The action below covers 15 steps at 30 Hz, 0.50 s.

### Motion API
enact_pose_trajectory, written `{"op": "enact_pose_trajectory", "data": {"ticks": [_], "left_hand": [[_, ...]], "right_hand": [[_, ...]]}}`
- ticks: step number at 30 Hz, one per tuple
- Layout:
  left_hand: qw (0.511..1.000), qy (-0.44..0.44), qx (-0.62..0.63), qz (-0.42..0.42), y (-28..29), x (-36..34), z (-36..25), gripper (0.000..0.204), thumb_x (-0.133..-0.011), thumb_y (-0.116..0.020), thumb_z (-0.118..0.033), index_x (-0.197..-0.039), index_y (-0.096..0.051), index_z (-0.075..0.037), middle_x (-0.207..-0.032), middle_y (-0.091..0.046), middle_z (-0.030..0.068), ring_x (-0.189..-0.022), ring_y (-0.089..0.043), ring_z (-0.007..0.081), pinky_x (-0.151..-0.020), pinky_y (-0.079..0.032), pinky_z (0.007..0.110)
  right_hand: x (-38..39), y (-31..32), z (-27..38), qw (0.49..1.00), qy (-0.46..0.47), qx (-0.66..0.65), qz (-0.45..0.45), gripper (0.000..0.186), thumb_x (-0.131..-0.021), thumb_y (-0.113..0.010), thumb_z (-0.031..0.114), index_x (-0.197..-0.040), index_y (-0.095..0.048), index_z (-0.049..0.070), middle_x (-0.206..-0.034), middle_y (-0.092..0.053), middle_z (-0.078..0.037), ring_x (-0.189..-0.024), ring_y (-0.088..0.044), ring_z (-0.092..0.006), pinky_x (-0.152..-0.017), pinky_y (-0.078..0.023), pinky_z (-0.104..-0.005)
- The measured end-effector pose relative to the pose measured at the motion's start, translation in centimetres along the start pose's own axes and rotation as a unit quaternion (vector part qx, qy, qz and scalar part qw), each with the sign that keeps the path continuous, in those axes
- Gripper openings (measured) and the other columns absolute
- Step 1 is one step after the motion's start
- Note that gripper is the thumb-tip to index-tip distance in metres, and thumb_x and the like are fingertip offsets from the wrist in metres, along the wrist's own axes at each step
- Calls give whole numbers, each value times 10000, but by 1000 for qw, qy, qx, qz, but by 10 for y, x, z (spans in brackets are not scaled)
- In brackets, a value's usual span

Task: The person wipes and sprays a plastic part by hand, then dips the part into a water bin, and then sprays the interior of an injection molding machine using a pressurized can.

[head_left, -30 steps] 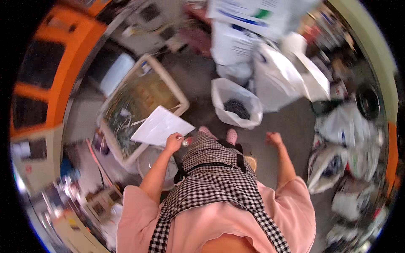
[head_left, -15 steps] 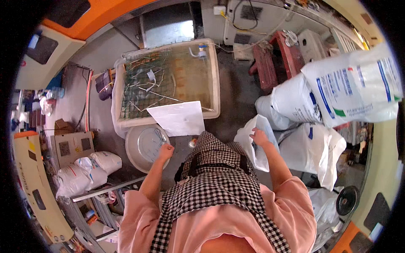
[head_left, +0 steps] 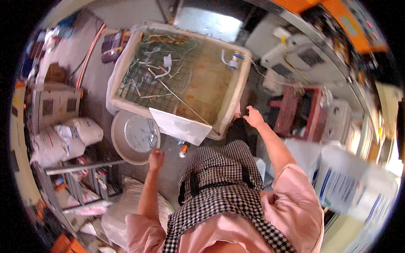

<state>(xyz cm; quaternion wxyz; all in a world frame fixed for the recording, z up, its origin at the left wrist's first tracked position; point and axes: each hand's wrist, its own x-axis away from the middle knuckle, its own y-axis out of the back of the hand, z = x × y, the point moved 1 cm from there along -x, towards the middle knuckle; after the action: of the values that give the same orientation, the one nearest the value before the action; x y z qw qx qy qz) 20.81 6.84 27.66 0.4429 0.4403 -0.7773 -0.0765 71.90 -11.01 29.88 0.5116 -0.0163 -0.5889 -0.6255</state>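
My left hand is closed beside the rim of a round pale basin; what it holds, if anything, is hidden. Thin pieces lie inside that basin. My right hand is reaching forward with its fingers apart, just right of a large water-filled tub, and nothing shows in it. Green netting covers the tub's left part, with thin pale rods and a white pipe fitting on it. A white board rests against the tub's near edge.
A blue-and-white valve fitting sits at the tub's far right corner. Red stools stand on the right, above printed white sacks. More sacks are stacked at the left. An orange can is on the floor before me.
The head view has turned, so the tub appears tilted. My right hand has gone from the white sack's mouth to beside the tub. My left hand stays closed near the basin.
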Motion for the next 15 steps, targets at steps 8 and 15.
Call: {"op": "enact_pose_trajectory", "data": {"ticks": [8, 15], "left_hand": [[984, -2, -31, -175, -82, -146, -185, 534, -762, -698, -173, -1206, -441, -22, -912, -589, 177, -811, -590, 306, -728, -461, 403], [968, 25, -182, -171, -153, -377, -236, 736, -732, -715, -267, -1273, -292, -5, -1137, -425, 270, -1031, -499, 422, -881, -441, 444]], "right_hand": [[-261, 10, -17, 989, -19, 135, 56, 602, -746, -676, 213, -1232, -385, 12, -1209, -483, -249, -1082, -519, -381, -897, -452, -435], [-453, 5, -58, 955, 68, 283, -61, 525, -753, -649, 175, -1191, -411, 9, -1176, -460, -192, -1123, -471, -346, -920, -442, -406]]}}
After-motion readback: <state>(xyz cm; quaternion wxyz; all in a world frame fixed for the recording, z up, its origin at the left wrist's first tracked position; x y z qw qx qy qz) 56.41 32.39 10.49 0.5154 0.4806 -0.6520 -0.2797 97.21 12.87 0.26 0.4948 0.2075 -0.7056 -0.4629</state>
